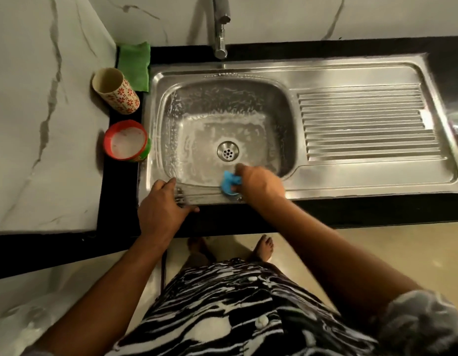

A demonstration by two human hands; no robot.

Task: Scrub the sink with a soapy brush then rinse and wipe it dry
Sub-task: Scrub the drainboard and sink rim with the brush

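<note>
**Inventory of the items before you, by kind.**
You have one sink [351, 73] with one drain [228, 151] and one ribbed drainboard [364, 122]; one tap [220, 34]; one blue brush [229, 182]; one green cloth [134, 64]; and two open containers, namely one flower-patterned cup [117, 92] and one red tub [126, 141] with white contents. Of yourself you can count two hands, one left hand [161, 209] and one right hand [258, 185], and two bare feet, one left foot [197, 247] and one right foot [264, 246].

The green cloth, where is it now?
In the head view, the green cloth lies at upper left, just behind the floral cup and left of the tap.
</note>
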